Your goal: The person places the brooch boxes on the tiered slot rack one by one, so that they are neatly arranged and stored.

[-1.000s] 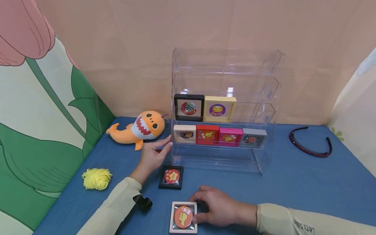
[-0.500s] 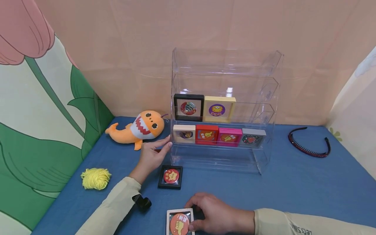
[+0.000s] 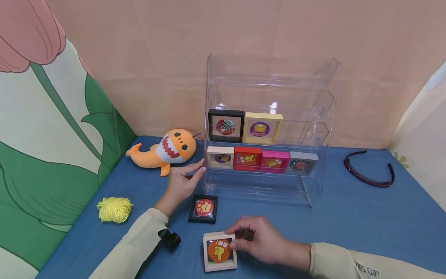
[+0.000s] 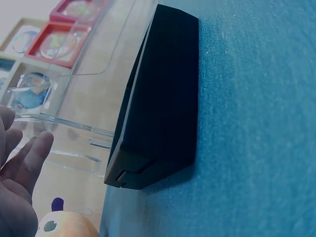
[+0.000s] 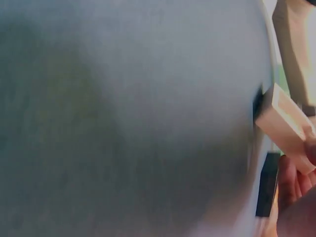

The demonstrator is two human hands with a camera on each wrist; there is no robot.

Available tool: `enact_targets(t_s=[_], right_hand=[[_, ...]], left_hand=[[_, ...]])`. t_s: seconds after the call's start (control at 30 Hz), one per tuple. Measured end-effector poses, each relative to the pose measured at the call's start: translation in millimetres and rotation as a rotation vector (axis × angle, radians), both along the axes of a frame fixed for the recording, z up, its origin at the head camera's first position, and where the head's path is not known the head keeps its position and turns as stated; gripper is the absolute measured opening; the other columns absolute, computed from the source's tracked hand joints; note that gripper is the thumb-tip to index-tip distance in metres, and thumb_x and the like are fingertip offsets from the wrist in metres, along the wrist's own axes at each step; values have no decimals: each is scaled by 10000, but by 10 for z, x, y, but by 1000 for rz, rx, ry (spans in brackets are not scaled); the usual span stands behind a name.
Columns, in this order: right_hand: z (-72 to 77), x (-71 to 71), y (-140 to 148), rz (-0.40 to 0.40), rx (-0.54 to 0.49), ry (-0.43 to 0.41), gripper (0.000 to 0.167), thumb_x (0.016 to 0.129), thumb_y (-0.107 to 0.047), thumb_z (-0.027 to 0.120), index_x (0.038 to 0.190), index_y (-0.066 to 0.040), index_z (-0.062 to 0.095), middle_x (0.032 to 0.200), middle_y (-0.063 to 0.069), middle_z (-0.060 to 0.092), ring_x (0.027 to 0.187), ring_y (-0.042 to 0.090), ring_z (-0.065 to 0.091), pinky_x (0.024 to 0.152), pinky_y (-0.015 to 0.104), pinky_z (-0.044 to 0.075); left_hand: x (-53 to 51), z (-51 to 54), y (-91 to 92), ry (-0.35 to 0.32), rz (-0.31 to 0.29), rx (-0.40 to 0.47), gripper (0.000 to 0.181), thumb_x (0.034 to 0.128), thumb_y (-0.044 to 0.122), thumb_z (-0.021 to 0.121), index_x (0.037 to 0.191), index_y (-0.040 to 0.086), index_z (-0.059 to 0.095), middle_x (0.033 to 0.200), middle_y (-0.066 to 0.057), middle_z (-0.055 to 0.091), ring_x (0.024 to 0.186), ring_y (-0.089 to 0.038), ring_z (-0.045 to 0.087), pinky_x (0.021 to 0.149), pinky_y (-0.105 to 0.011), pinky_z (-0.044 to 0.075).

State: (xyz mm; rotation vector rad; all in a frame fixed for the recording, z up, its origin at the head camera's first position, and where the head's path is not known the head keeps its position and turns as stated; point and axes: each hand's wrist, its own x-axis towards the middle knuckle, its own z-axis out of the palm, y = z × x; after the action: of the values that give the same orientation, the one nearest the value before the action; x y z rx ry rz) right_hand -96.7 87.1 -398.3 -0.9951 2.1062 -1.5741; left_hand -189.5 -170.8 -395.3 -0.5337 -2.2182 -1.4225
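My right hand (image 3: 263, 240) pinches the right edge of a small cream display frame (image 3: 206, 254), which holds an orange round badge with a yellow thumbs-up. The frame tilts toward the head camera; in the right wrist view the cream frame (image 5: 282, 126) appears above the cloth. My left hand (image 3: 181, 186) touches the left side of a clear acrylic tiered rack (image 3: 258, 190) with extended fingers, seen also in the left wrist view as fingers (image 4: 29, 160) against the panel. A black frame (image 3: 191, 211) with a red star badge lies flat before the rack.
On the rack, a black frame (image 3: 226, 111) and a yellow frame (image 3: 263, 115) stand above a row of cream, red, pink and grey frames. An orange shark plush (image 3: 146, 158) and yellow yarn (image 3: 115, 209) lie left, a dark headband (image 3: 369, 180) right.
My right hand drew the cream frame toward me, then raised and tilted it up off the cloth. The left hand stays at the rack's side.
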Motion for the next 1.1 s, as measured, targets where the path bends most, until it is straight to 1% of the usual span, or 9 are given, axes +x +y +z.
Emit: enact_targets(t_s=[0.1,0.23,0.3,0.4,0.57,0.73,0.83,0.97,1.1], right_hand=[[21,-87,45,-76,-24,147,219,856,-169,708,1053,-77,726,976,-9,681,853,128,638,697,307,568],[78,-222,95,-182,-40,343,196,846,-136,713,1026,-61,739,989,0,682,867,132,650,665,290,565],[117,-295,113,-232,-35,419,191,836,-121,722,1019,-70,745,988,-9,683,867,126,651,660,276,562],[182,-397,130,-283,-29,488,195,815,-95,737,1009,-86,753,992,-27,683,889,123,647,679,271,561],[277,-551,126,-333,-26,566,227,774,-52,761,998,-85,759,990,-42,682,904,113,640,698,260,559],[346,-674,87,-400,-14,602,266,757,-46,778,1017,-98,754,1017,-52,673,905,81,639,715,244,553],[367,-732,56,-447,-9,624,271,759,-51,780,1023,-100,744,1048,-49,662,932,83,631,737,249,550],[352,-807,6,-489,-14,678,250,765,-48,777,1003,-93,718,1068,-21,654,955,103,628,752,268,551],[305,-869,-46,-500,-24,716,227,768,-43,773,979,-90,702,1062,1,653,957,111,626,748,268,552]], left_hand=[[2,11,-1,-2,8,-8,329,874,110,692,1192,41,649,1137,-67,646,938,-179,665,592,-271,559],[1,19,-1,-2,9,-9,323,875,105,690,1187,33,651,1137,-71,646,940,-183,664,587,-271,559],[0,21,-2,-4,5,-4,322,876,105,689,1187,32,650,1140,-72,644,942,-185,664,589,-273,560],[-1,22,-8,-10,4,2,325,875,105,689,1189,33,649,1142,-70,644,943,-187,664,591,-274,560],[5,21,-19,-25,15,-2,327,877,115,687,1193,42,649,1139,-65,646,936,-185,667,573,-273,556],[14,27,-18,-39,19,-3,329,877,110,686,1197,47,646,1142,-59,646,945,-182,665,581,-275,558],[16,33,-10,-36,19,-2,331,872,107,690,1194,44,647,1140,-61,647,952,-191,663,588,-272,558],[14,39,4,-23,16,-1,333,864,109,699,1186,40,652,1135,-72,648,956,-209,661,578,-267,555],[14,37,18,-24,22,-4,338,852,98,708,1181,40,654,1133,-74,647,952,-211,662,553,-250,544]])
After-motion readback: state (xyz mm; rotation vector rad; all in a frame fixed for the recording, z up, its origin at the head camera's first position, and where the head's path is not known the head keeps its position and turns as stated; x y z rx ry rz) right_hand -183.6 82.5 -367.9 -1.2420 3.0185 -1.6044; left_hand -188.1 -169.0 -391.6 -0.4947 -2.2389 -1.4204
